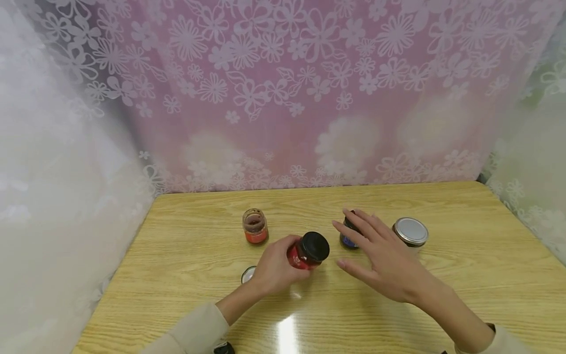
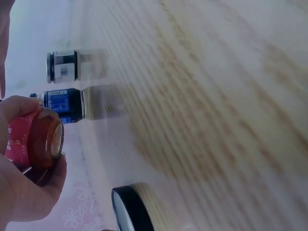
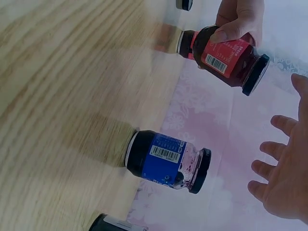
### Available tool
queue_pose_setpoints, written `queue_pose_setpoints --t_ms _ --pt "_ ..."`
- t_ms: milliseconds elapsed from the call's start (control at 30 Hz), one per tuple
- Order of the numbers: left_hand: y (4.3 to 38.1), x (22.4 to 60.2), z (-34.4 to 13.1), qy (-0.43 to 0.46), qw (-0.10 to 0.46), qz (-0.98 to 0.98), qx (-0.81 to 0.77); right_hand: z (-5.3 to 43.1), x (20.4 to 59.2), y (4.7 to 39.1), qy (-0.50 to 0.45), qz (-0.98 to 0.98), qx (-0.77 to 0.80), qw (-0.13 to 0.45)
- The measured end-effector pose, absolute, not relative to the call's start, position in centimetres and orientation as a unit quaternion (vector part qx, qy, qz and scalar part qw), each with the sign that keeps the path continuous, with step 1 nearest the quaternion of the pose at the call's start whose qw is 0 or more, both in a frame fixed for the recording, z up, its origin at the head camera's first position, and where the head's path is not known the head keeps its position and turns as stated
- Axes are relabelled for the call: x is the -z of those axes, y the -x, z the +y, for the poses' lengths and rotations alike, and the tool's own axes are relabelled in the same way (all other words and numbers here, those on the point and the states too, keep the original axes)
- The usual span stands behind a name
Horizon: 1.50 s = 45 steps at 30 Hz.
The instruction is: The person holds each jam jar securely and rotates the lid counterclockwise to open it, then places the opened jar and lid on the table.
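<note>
My left hand (image 1: 278,265) grips a glass jar (image 1: 297,258) with a red label and a black lid. In the right wrist view this red-labelled jar (image 3: 224,60) is tilted and held up off the table, its lid on. My right hand (image 1: 384,255) is spread with fingers apart and holds nothing. Beyond its fingers stands a blue-labelled jar (image 3: 163,159) with a black lid, partly hidden by them in the head view. A loose lid (image 1: 248,274) lies on the table beside my left hand, partly covered by it.
An uncapped jar (image 1: 255,231) with an orange-red label and dark residue stands at the back left. At the right, behind my right hand, is a jar with a silver lid (image 1: 411,231). The wooden table (image 1: 185,246) ends at a pink flowered curtain (image 1: 283,123).
</note>
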<state>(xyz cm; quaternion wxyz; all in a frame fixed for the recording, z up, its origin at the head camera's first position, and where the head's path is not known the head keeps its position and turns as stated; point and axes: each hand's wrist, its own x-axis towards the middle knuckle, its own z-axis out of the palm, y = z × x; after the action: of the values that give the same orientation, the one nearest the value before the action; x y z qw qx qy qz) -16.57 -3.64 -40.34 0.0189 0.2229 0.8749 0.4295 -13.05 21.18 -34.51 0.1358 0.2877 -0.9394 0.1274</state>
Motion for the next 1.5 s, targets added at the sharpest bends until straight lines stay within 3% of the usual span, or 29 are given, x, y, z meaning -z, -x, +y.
queue_pose_setpoints --t_ms 700,933,1233,1500 --pt "14.5 39.6 -4.4 -0.268 0.012 0.906 -0.327 20.1 35.8 11.1 -0.278 -0.93 -0.212 0.115" --pt "14.0 39.5 -4.4 -0.282 0.003 0.913 -0.295 20.1 37.2 10.7 -0.24 -0.927 -0.28 0.065" --pt "13.7 39.7 -4.4 -0.291 -0.001 0.919 -0.266 18.9 38.1 10.4 -0.141 -0.914 -0.372 -0.074" --pt "13.6 39.8 -4.6 -0.305 -0.017 0.922 -0.237 18.0 38.2 10.4 -0.129 -0.915 -0.369 -0.094"
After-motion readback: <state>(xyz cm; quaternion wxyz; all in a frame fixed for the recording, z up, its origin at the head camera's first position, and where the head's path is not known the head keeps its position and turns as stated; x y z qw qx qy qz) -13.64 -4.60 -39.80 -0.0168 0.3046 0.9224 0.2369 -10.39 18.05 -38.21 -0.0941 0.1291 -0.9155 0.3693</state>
